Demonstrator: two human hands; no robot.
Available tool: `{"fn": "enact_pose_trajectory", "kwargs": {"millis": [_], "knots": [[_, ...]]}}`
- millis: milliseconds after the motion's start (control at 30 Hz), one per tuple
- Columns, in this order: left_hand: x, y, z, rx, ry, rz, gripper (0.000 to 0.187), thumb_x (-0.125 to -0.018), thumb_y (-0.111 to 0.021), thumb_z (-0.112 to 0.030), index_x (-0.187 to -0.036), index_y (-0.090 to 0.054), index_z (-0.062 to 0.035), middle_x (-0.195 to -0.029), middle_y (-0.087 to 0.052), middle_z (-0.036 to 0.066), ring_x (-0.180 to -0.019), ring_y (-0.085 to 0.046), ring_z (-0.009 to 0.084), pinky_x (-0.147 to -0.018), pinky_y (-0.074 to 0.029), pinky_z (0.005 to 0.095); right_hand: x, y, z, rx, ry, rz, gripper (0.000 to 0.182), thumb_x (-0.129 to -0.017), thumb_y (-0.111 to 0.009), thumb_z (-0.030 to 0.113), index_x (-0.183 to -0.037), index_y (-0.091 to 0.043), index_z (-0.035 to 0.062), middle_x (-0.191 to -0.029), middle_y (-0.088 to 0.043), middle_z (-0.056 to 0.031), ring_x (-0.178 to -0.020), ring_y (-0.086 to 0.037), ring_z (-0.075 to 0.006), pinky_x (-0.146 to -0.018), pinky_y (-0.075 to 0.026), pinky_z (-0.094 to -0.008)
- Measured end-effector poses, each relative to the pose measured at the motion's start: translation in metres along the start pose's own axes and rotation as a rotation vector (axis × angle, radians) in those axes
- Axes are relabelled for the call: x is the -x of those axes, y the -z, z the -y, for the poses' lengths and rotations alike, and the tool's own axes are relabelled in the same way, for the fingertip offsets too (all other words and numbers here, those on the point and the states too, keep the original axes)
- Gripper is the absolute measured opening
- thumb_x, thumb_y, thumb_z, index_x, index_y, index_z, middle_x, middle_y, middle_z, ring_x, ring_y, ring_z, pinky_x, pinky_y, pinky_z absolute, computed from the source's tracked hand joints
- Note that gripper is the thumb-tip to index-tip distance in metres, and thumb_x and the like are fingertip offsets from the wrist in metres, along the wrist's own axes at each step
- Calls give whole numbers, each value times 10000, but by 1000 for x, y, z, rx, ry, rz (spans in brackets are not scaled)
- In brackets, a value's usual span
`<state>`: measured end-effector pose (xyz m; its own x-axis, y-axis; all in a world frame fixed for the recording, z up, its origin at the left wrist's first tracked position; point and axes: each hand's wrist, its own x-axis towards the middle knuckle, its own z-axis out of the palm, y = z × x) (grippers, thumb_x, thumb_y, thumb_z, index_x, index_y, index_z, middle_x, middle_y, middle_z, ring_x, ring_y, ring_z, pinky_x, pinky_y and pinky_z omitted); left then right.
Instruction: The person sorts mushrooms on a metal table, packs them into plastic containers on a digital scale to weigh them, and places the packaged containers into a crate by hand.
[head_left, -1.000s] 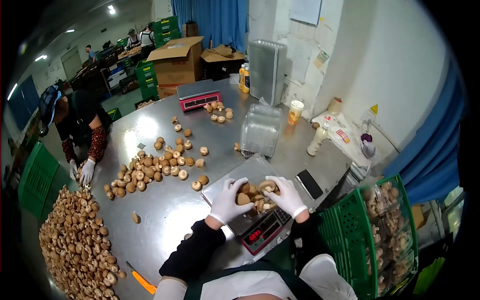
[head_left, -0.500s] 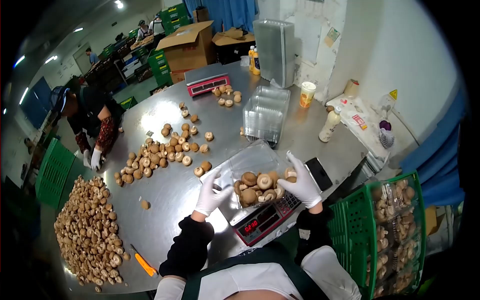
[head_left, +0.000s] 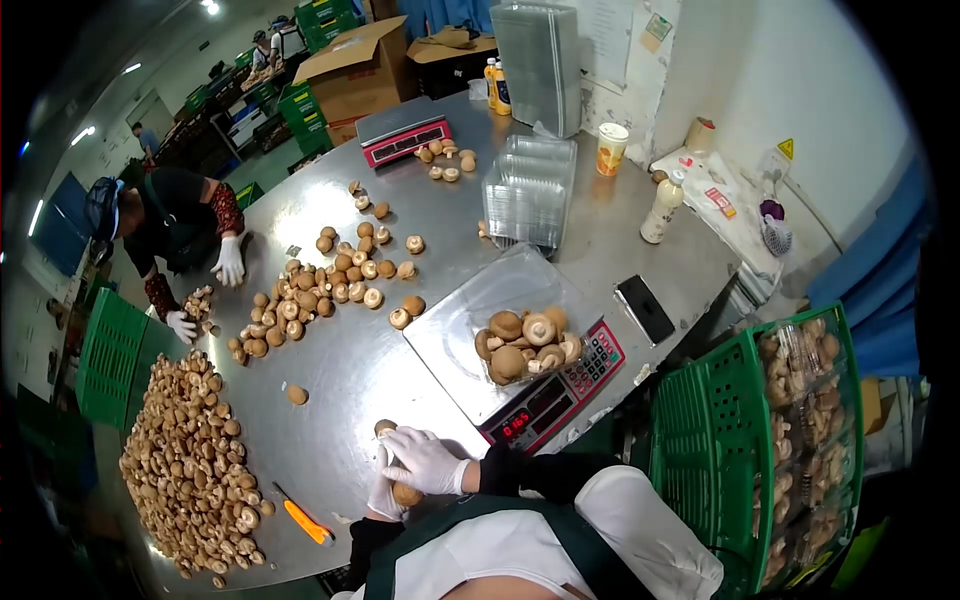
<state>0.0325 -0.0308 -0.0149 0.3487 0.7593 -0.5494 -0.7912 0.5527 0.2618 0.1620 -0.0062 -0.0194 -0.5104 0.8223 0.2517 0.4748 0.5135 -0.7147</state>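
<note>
Both white-gloved hands are together low in the view, by the table's near edge. My left hand is closed round a mushroom, partly covered by the other hand. Across it lies my right hand, its fingers bent over a second mushroom; which hand bears each one is partly hidden. To their right, a clear open box of mushrooms rests on the scale, whose red display is lit.
A mushroom heap, an orange knife and loose mushrooms lie leftward. Beyond them a co-worker leans over the table. Stacked clear boxes, a phone, a bottle and a green crate are rightward.
Both my hands have left the box and moved down and left, where they now meet at mushrooms. The display reading has dropped. The co-worker's hands have moved apart.
</note>
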Motion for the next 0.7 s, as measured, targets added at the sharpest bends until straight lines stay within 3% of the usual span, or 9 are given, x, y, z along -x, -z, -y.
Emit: {"fn": "enact_pose_trajectory", "kwargs": {"millis": [67,200,267,300,333,367,467,600,700], "knots": [[-10,28,2,29,3,69,521,-966,-388,-454,-1364,-371,-118,-1237,-519,123,-1053,-588,273,-822,-538,439,0,-7,-1,68,-36,121,669,-919,-384,489,-1347,-344,-23,-1372,-391,-237,-1281,-348,-358,-1021,-227,-537],[-17,46,-26,-100,24,54,461,-964,-428,-402,-1321,-406,-111,-1193,-538,133,-1004,-604,261,-792,-545,408,0,16,14,27,-5,-6,642,-916,-436,438,-1348,-348,-29,-1370,-386,-246,-1278,-354,-369,-1035,-255,-499],[-26,44,-54,-332,-73,129,392,-954,-471,-352,-1259,-441,-107,-1131,-557,138,-926,-615,248,-748,-549,351,3,48,18,-265,49,8,559,-897,-502,351,-1307,-409,-17,-1329,-426,-245,-1235,-401,-377,-1030,-305,-450],[-34,38,-70,-486,-238,129,349,-942,-508,-321,-1201,-459,-92,-1062,-564,128,-843,-610,230,-719,-544,294,6,61,17,-293,43,-12,460,-872,-552,259,-1247,-479,2,-1282,-471,-224,-1197,-441,-367,-1017,-344,-403],[-22,-2,-72,-642,-451,-141,377,-934,-528,-263,-1249,-435,-77,-1053,-558,118,-855,-597,223,-753,-520,280,14,73,19,-265,22,-70,402,-864,-566,221,-1205,-517,14,-1231,-517,-197,-1153,-484,-346,-989,-376,-388],[-77,67,-103,-969,-748,-260,408,-933,-514,-195,-1303,-401,-65,-1073,-540,112,-934,-575,211,-802,-488,295,23,81,14,-273,-24,-76,384,-865,-567,216,-1191,-526,19,-1203,-534,-186,-1130,-500,-335,-974,-388,-383],[-97,54,-127,-1608,-1435,-424,458,-889,-525,-113,-1331,-410,-67,-1163,-528,156,-1057,-531,312,-922,-414,372,47,93,-1,-261,-120,-83,348,-870,-562,211,-1162,-542,23,-1101,-580,-165,-1045,-546,-318,-922,-420,-375],[-120,69,-148,-2039,-1206,-470,494,-828,-527,-115,-1316,-450,-101,-1129,-542,165,-1035,-509,371,-901,-412,430,80,104,-2,-242,-201,-163,328,-870,-567,214,-1139,-556,25,-1063,-592,-166,-998,-567,-314,-879,-446,-362],[-126,43,-151,-1939,-1373,-497,495,-802,-522,-83,-1295,-471,-89,-1138,-537,173,-1041,-504,364,-920,-400,425,97,126,7,-215,-256,-247,311,-871,-569,208,-1119,-579,22,-1050,-606,-169,-991,-578,-301,-865,-458,-354]]}}
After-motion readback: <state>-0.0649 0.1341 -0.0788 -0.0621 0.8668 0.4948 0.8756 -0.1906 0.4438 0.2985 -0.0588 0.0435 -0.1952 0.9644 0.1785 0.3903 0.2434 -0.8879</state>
